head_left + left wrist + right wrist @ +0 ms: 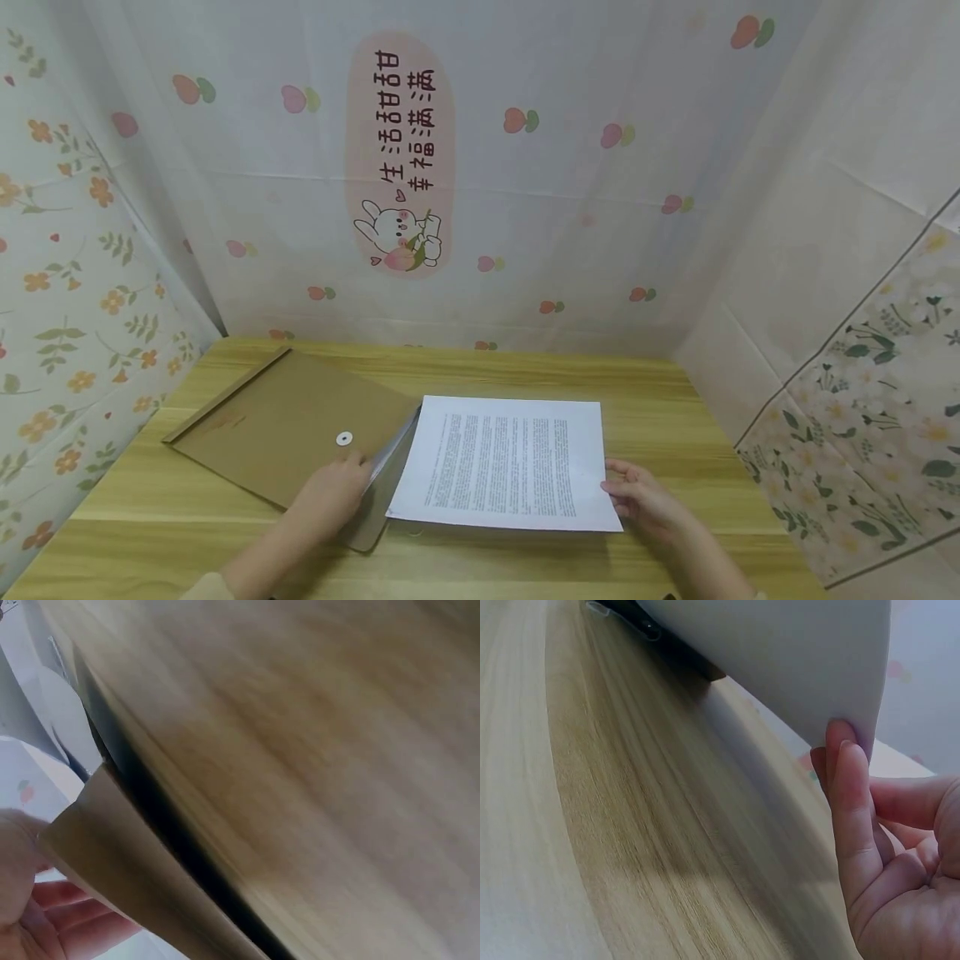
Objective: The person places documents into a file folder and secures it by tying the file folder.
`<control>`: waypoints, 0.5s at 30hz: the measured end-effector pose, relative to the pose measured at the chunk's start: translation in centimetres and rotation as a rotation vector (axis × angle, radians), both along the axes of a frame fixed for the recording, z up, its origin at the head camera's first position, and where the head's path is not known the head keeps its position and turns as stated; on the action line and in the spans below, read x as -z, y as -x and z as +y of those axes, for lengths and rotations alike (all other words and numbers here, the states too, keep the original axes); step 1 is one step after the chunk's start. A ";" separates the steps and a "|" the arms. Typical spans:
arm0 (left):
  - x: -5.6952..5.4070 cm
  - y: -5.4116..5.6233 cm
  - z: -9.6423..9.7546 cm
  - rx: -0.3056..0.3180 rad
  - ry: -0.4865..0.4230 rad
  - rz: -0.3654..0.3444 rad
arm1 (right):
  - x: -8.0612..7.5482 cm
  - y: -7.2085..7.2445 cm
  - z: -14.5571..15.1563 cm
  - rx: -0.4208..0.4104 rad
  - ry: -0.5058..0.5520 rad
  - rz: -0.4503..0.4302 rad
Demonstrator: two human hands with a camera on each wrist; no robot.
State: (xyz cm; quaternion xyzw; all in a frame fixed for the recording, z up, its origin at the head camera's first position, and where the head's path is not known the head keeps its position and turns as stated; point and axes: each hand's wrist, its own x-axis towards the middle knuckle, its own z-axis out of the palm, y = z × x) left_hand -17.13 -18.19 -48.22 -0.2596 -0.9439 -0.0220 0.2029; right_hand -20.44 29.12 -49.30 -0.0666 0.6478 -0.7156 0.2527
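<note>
A brown paper document envelope lies slanted on the left of the table, its mouth toward the middle. My left hand grips it beside the white round button, holding the mouth parted. The envelope's edge runs between the thumb and fingers of that hand in the left wrist view. In the head view my right hand pinches the right edge of a printed white sheet. The sheet is raised off the table at that side, and its left end overlaps the envelope's flap. White paper also shows inside the mouth.
The wood-grain table meets a patterned white cloth at the back. More floral cloth hangs along the left, and another floral panel on the right.
</note>
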 end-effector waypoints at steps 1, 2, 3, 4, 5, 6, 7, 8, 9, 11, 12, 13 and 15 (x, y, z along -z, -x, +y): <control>-0.1 -0.1 0.1 -0.010 0.002 0.006 | 0.0 0.0 0.0 0.000 -0.002 -0.002; -0.2 -0.1 0.1 -0.016 0.001 0.009 | 0.0 0.1 0.1 0.001 -0.004 -0.004; -0.3 -0.2 0.2 -0.020 0.005 0.010 | 0.1 0.1 0.1 -0.002 -0.003 -0.002; -0.4 -0.3 0.2 -0.022 0.007 0.021 | 0.1 0.1 0.1 0.000 -0.004 -0.005; -0.4 -0.4 0.2 -0.023 0.007 0.029 | 0.1 0.1 0.1 -0.001 0.000 -0.004; -0.5 -0.4 0.2 -0.024 0.003 0.038 | 0.1 0.1 0.1 -0.002 0.004 -0.004; -0.5 -0.5 0.1 -0.025 -0.005 0.046 | 0.1 0.1 0.1 -0.003 0.008 -0.003; -0.5 -0.6 0.1 -0.026 -0.011 0.045 | 0.2 0.2 0.1 -0.004 0.016 -0.002; -0.6 -0.7 0.0 -0.029 -0.013 0.039 | 0.2 0.2 0.1 -0.005 0.022 -0.003; -0.6 -0.8 -0.1 -0.039 -0.017 -0.004 | 0.3 0.2 0.0 -0.004 0.035 -0.004; -0.6 -0.9 -0.2 -0.048 -0.013 -0.033 | 0.3 0.2 0.0 -0.001 0.039 -0.005; -0.6 -1.0 -0.2 -0.056 -0.008 -0.065 | 0.4 0.2 0.0 -0.001 0.043 -0.004; -0.6 -1.2 -0.3 -0.064 -0.009 -0.121 | 0.4 0.2 -0.1 0.002 0.042 -0.001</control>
